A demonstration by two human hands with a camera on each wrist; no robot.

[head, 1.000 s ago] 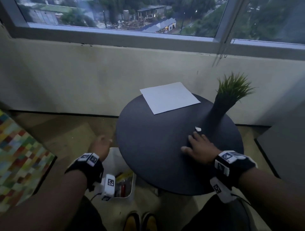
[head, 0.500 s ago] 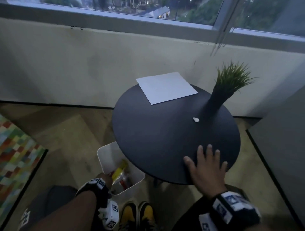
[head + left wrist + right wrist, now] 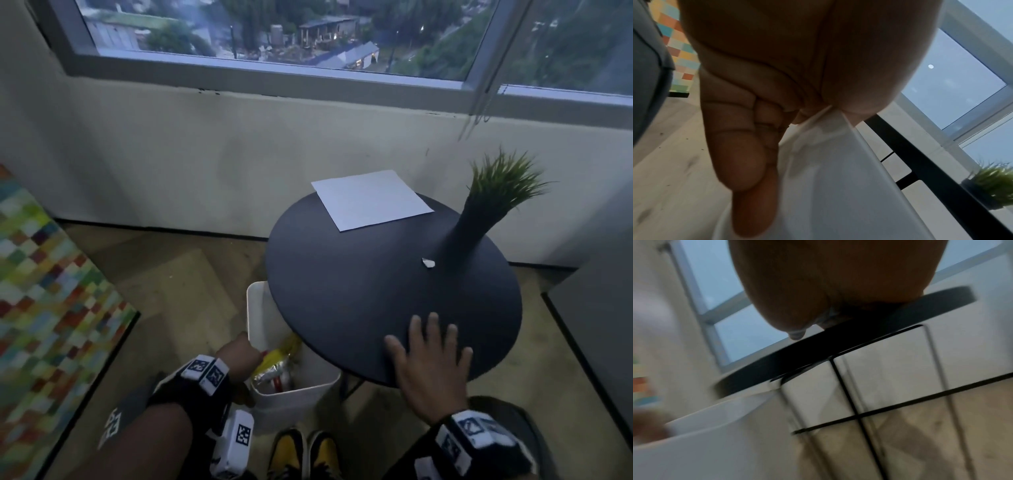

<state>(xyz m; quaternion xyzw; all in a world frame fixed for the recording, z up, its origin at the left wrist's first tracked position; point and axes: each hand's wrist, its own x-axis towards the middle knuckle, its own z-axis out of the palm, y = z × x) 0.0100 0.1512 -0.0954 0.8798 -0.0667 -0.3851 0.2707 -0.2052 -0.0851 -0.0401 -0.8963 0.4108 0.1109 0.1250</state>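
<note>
A round black table carries a white sheet of paper, a small white scrap and a grass plant in a dark vase. My right hand lies flat with spread fingers on the table's near edge; in the right wrist view the palm rests on the tabletop rim. A white bin with yellow and silver wrappers stands on the floor, partly under the table. My left hand grips the bin's near rim. In the left wrist view its fingers curl against the bin wall.
A patchwork rug covers the floor at left. A grey cabinet stands close on the right. Thin black wire legs hold the table up. My yellow and black shoes are just before the bin. A wall and window lie behind.
My left hand dropped from beside the table to the bin's rim and took hold of it. My right hand slid back from the white scrap to the near edge.
</note>
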